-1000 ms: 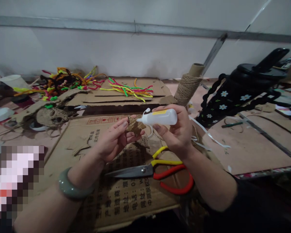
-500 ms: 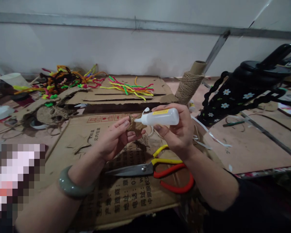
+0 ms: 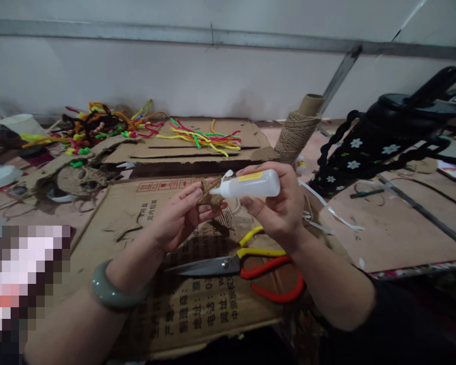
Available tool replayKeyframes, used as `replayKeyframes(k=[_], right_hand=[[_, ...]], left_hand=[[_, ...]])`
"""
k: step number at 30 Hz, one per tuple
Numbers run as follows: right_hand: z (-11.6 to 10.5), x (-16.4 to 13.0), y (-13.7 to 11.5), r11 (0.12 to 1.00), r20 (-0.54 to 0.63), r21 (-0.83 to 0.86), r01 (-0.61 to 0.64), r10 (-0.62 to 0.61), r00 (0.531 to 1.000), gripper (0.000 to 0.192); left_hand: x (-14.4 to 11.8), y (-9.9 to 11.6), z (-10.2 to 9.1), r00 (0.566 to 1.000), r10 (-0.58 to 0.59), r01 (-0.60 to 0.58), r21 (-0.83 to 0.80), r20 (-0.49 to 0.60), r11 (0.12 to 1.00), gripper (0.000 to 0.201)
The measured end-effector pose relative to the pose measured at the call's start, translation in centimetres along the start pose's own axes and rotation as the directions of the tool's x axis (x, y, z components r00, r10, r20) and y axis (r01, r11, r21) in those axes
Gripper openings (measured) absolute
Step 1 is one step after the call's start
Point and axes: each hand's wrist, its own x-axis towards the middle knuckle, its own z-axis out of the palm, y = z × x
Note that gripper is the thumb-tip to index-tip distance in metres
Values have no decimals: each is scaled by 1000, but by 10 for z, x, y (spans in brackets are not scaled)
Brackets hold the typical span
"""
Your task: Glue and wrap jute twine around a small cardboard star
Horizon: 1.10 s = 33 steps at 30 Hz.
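Observation:
My left hand [image 3: 180, 215] pinches a small brown star-like piece [image 3: 212, 197], its surface partly glossy. In my right hand [image 3: 279, 205] is a white squeeze glue bottle [image 3: 256, 184] with a yellow label, held almost level. Its nozzle points left onto the brown piece, and its small white cap hangs open beside the tip. Below my hands, scissors [image 3: 231, 264] with yellow and red handles lie on a printed cardboard sheet [image 3: 137, 314]. A twine-wrapped bit [image 3: 225, 219] sits just under the brown piece, partly hidden by my fingers.
Behind, colourful pipe cleaners [image 3: 201, 136] lie on cardboard, with a tangled heap of them [image 3: 99, 126] to the left. A twine spool [image 3: 298, 129] and a black flowered tumbler [image 3: 372, 144] stand at right. White ribbon [image 3: 332, 210] trails over the table.
The glue bottle has shifted very slightly left, its nozzle a little further over the brown piece. Both hands keep their holds; the rest looks the same.

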Motion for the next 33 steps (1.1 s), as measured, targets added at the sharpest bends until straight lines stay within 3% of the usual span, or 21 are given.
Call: replayKeyframes(k=[2,7,12,17,22,33], right_hand=[[0,0,1,1000,22,9,1,-1,1000,41],[-1,1,4,995,-67,-83,-54,48,997,40],[1,0,2,1000,36,-1,4,-4,999,41],[0,1,2,996,-51,-80,-49,45,998,39],[0,0,2,999,27,-32,-26,27,999,40],[-1,2,4,992,-93,-83,-95,87,992,39]], left_hand=[[0,0,0,1000,4,-4,-1,4,1000,23],[-1,0,0,1000,-8,8,0,-18,1000,25],[-1,0,1,999,14,-14,-5,-39,1000,23],[0,1,-1,998,17,-18,-10,-58,1000,27],[0,2,-2,998,31,-31,-6,-60,999,26],[0,3,0,997,18,-19,-12,-81,1000,25]])
